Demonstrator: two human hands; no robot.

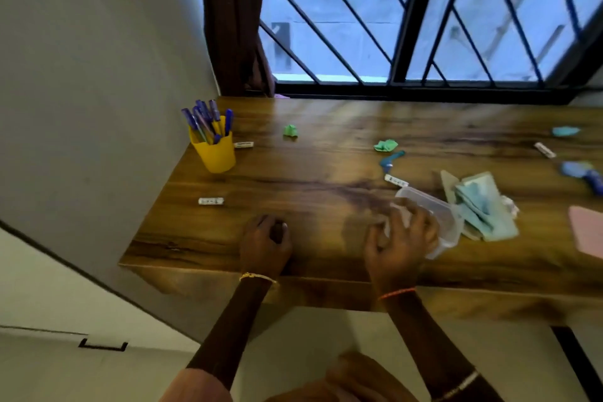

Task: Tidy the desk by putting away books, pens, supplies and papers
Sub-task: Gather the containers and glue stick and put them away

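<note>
Pens (208, 121) already cupped at desk (313, 173) left edge; erasers, crumpled scraps, papers (483, 206) remaining. Left hand (266, 243) clenched, seemingly empty; right hand (403, 237) grasping clear container (437, 215).

Views: one only, worn on the head.
Position: above the near edge of the desk (293, 173), close over both forearms.
Facing: forward and down, towards the window (424, 26) behind the desk.
Tilt: rolled, so the desk edge slopes down to the right.
Lens: wide (straight lines bend near the borders).
Sharpness: blurred on the right.
</note>
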